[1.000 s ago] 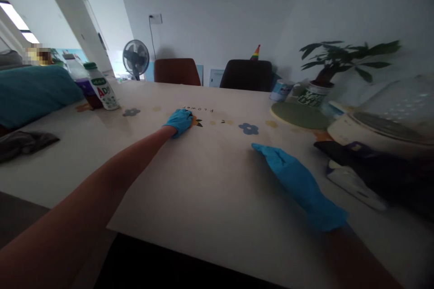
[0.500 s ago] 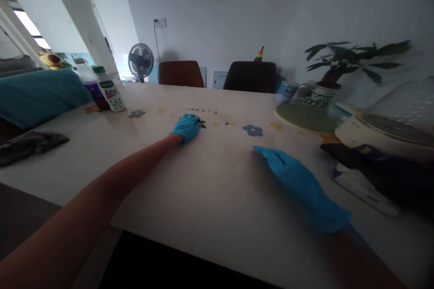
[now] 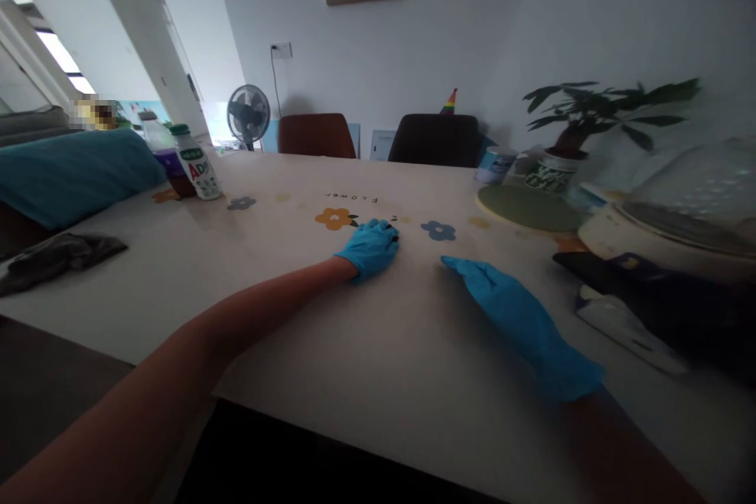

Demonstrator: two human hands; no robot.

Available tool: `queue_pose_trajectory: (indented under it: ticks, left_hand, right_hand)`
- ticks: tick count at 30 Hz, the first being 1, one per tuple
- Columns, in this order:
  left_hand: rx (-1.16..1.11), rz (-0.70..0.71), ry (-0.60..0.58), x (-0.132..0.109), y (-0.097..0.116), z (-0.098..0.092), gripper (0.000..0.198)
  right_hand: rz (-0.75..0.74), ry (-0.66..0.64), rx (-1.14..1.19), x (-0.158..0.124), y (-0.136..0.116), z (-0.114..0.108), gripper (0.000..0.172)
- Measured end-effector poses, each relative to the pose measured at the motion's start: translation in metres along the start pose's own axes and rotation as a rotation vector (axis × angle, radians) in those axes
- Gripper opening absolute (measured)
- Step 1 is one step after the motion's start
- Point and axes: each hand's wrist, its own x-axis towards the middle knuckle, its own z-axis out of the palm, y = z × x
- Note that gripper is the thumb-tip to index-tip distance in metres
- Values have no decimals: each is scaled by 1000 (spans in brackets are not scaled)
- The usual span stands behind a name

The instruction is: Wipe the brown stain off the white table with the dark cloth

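From the head view, can see the blue-gloved left hand (image 3: 371,246) palm down on the pale surface (image 3: 354,346) spread beneath both arms, just beside a printed orange flower (image 3: 334,218). Shows fingers bent and close together, with a small dark patch (image 3: 395,238) at the tips — too little visible to name, so cannot tell whether clamped on anything. Nearer and to the right, shows the blue-gloved right hand (image 3: 520,323), pointing forward, short of a printed blue flower (image 3: 438,231); has fingers lying together and mostly straight, but cannot tell whether touching the surface or hovering. Farther right, can see a dark bundle (image 3: 661,299) and, beyond that, a white pot (image 3: 626,238) near a round green mat (image 3: 528,209). Toward the left, can see a crumpled grey cloth (image 3: 62,256) and, farther back — just beside a purple-labelled bottle (image 3: 171,165) — a white bottle (image 3: 204,172), upright.
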Motion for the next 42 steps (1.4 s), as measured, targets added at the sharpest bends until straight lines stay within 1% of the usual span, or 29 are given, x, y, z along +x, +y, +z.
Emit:
queue_pose_trajectory:
  ticks: [4,7,10,13,16,18,22,28,32,34,36,38,42]
  left_hand:
    - [-7,136,-18,1,28,10,45]
    - [-15,203,-12,3,39,17,44]
    - [-27,250,0,7,38,19,43]
    - [-49,280,-7,11,29,17,43]
    - [-44,226,-16,15,12,10,45]
    - [-34,125,-18,17,-5,3,46]
    - [-27,-87,-9,17,-48,-14,45]
    - [3,-311,14,6,-117,-36,33]
    - [33,-429,35,-5,-152,-45,36]
    - [46,-470,45,-9,-163,-46,38]
    - [54,-499,51,-12,-169,-46,38]
    - [60,-516,53,-12,-171,-45,39]
    - [66,-536,60,-11,-170,-43,39]
  right_hand:
    - [-18,19,-12,-1,1,0,60]
    - [-27,21,8,0,5,0,60]
    - [-34,6,16,-1,7,0,62]
    - [-17,4,12,-2,4,-2,63]
    - [1,-5,7,-2,1,-5,63]
    - [-1,-5,12,-1,0,-6,62]
    - [-19,3,25,-1,1,-7,57]
    - [-1,0,8,0,5,-7,60]
    - [-9,23,19,1,9,-4,57]
    - [2,27,14,-1,9,-3,59]
    - [1,11,-1,-3,7,-4,62]
    - [1,1,-17,-4,5,-6,63]
    - [-14,8,-4,-3,4,-7,59]
